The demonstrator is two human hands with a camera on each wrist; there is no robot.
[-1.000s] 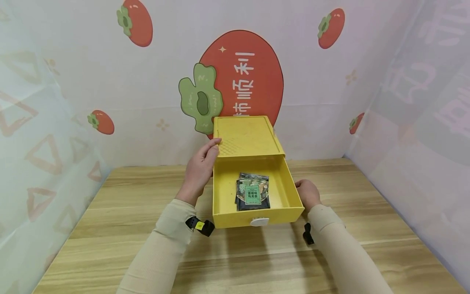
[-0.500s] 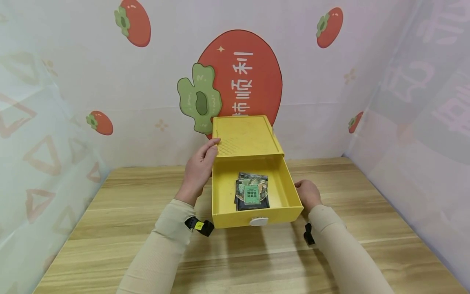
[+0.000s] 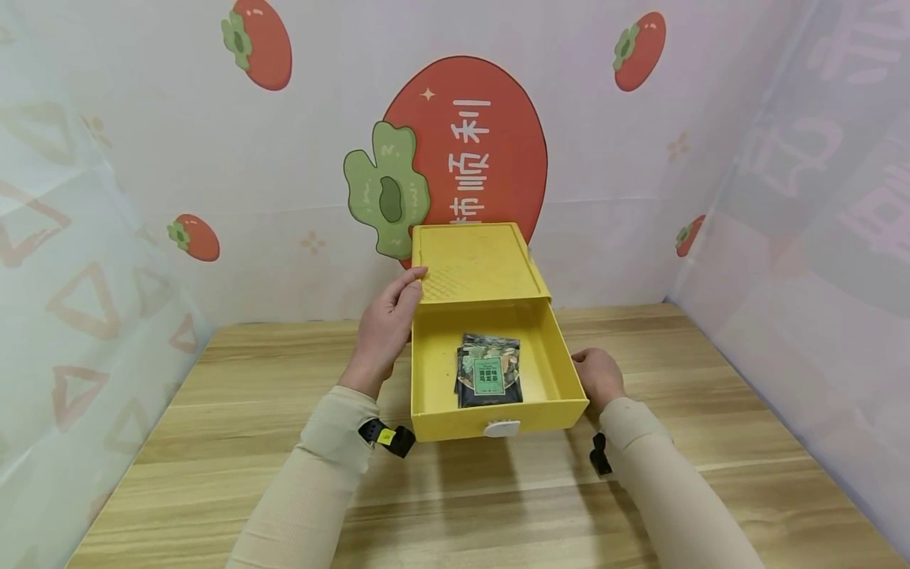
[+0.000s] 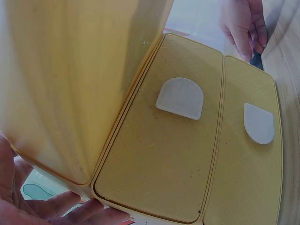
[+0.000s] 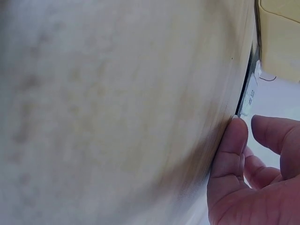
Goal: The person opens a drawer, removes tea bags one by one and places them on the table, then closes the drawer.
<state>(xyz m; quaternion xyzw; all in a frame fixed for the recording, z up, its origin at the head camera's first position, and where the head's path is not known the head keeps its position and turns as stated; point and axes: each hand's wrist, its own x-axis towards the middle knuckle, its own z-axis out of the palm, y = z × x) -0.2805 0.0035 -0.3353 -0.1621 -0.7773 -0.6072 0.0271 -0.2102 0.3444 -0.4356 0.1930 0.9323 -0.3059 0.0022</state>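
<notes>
A yellow drawer cabinet point(image 3: 479, 261) stands on the table with its top drawer point(image 3: 435, 356) pulled out. Inside lie overlapping dark packets point(image 3: 489, 375), the upper one bearing a green label. My left hand point(image 3: 384, 336) rests against the cabinet's left side, a fingertip at the top edge. Its fingers point(image 4: 89, 211) lie fairly straight along the side in the left wrist view. Low by the cabinet's right side, my right hand point(image 3: 599, 376) pinches a thin dark packet point(image 5: 251, 86) with pale print, mostly hidden by the fingers.
Below the pulled-out drawer are two shut drawer fronts with white pulls point(image 4: 180, 98). The wooden table point(image 3: 284, 427) extends around the cabinet. Behind it hangs a pale backdrop point(image 3: 298, 158) printed with red fruit, with pale sheets at both sides.
</notes>
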